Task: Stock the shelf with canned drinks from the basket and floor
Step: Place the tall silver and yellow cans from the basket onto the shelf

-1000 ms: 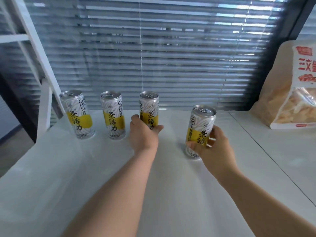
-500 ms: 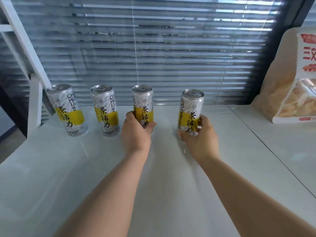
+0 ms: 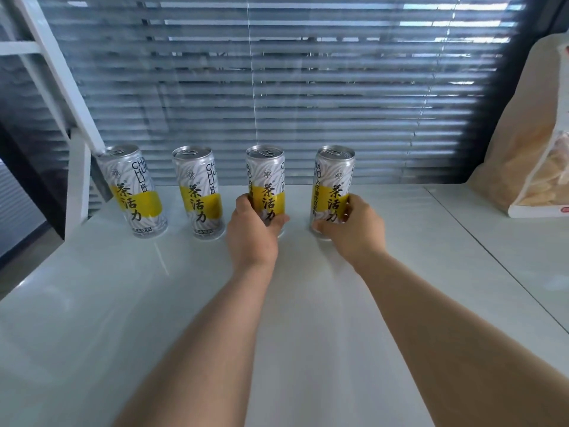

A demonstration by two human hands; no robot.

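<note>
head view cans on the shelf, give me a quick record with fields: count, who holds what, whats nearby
cans: four, upright in one row on the white shelf
free: leftmost can and second can, no hand on them
left hand: grips third can
right hand: grips fourth can
nearby: snack bag at far right, apart from the cans
behind: window blinds

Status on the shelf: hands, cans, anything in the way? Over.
Left hand grips third can, right hand grips fourth can. Both stand on shelf, in line with first can and second can. Snack bag far right, clear of row.
</note>
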